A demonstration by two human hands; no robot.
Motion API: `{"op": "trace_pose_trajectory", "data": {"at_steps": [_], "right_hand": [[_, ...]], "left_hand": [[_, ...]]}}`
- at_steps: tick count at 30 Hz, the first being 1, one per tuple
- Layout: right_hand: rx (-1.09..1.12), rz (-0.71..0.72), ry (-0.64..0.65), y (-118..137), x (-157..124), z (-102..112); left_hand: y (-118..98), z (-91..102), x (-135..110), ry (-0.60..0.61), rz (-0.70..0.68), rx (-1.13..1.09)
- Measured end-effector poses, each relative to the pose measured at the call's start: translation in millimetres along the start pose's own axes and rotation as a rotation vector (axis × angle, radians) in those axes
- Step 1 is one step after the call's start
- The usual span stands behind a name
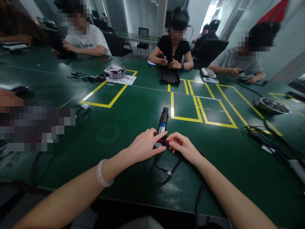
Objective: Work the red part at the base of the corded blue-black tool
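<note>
An electric screwdriver [163, 122], black with a blue band and a silver section, lies on the green table with its thin bit pointing away from me. My left hand [149, 143] rests over its near end, thumb and index finger on either side of it. Some red and dark parts show between those fingers; their details are too small to make out. Close by on the right, my right hand [179, 143] pinches a small red-orange piece [168, 141] at the tool's near end. A black cable [164, 183] loops on the table below both hands.
Yellow tape rectangles [187, 119] mark the green table [133, 108]. Across it, a person works over a black tray [170, 77]. A clear bowl of parts [115, 72] sits at back left. Cables [259, 132] and a round metal fan-like part [274, 106] lie at right. Other people sit around.
</note>
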State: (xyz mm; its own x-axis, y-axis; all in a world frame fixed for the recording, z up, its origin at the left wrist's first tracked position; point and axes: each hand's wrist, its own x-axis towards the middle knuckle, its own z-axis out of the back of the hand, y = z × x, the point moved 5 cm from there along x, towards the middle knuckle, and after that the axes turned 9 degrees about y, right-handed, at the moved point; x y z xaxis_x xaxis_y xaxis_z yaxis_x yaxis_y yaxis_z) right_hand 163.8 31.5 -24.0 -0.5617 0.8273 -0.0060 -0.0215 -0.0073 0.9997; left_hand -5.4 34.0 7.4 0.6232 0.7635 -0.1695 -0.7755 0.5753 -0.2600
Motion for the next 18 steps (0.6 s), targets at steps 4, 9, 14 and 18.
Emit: {"op": "trace_pose_trajectory", "data": {"at_steps": [4,9,14,18], "right_hand": [[-0.106,0.002,0.031,0.9,-1.7,-0.7],[-0.289,0.023,0.015,-0.8,-3.2,-0.5],[-0.356,0.02,-0.021,0.6,-3.1,0.0],[-0.487,0.061,-0.064,8.0,-3.8,1.2]], "left_hand": [[0.4,0.1,0.2,-0.004,0.004,0.002],[0.6,-1.3,0.3,-0.011,-0.004,0.004],[0.7,-1.4,-0.1,-0.022,-0.007,0.005],[0.4,-0.2,-0.6,-0.018,0.014,-0.003]]}}
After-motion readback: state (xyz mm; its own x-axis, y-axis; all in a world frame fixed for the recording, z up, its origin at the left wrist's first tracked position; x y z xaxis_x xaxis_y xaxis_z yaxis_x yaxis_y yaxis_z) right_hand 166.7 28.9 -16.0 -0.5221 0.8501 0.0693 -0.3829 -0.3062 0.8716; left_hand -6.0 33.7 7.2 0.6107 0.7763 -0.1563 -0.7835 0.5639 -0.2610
